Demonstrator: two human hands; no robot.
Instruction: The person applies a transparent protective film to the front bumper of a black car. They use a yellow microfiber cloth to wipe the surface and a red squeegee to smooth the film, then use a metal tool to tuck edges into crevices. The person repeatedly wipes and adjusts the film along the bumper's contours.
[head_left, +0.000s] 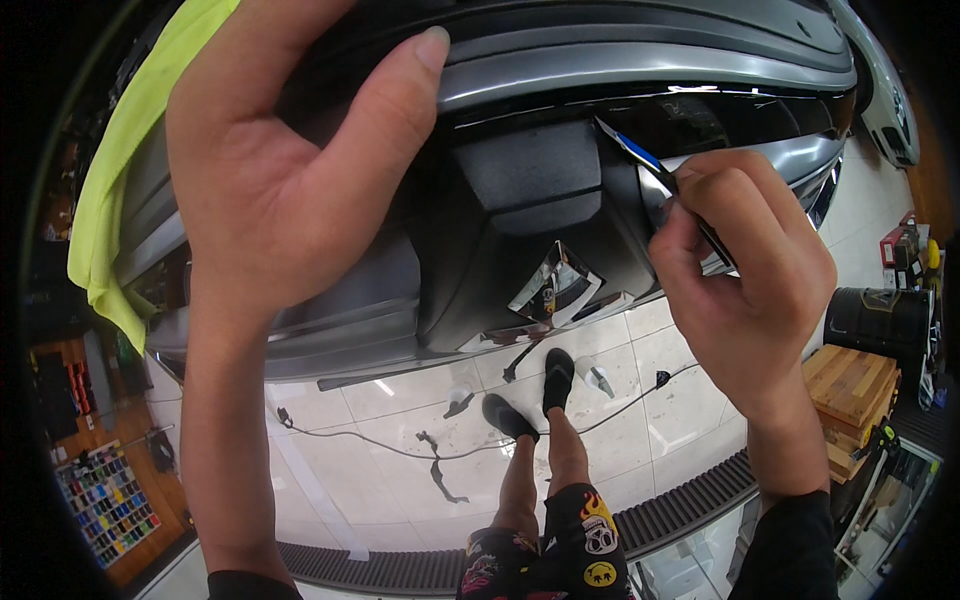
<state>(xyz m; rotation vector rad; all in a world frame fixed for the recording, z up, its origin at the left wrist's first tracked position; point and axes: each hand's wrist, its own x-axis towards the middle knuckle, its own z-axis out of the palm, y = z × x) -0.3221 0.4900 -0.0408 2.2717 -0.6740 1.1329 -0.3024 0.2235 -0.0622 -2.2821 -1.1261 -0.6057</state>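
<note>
My right hand [745,240] grips a slim cutter knife [640,155] with a blue and black body. Its pointed blade reaches up and left to the edge of a dark matte panel [530,165] on a car's bodywork. Over the car at the left, my left hand [290,190] is spread with the thumb out. Its other fingers run past the upper edge of the view, and nothing shows in its palm. Below the panel, a chrome diamond-shaped emblem [557,285] sits on the dark grey bodywork [340,285]. A glossy black strip [740,120] borders the panel above.
A bright yellow-green cloth [125,190] drapes over the car at left. A cable [400,455] and dark scraps lie on the tiled floor around my feet. Wooden blocks [850,390] and a black drum [875,315] stand at right, with another car [885,90] beyond.
</note>
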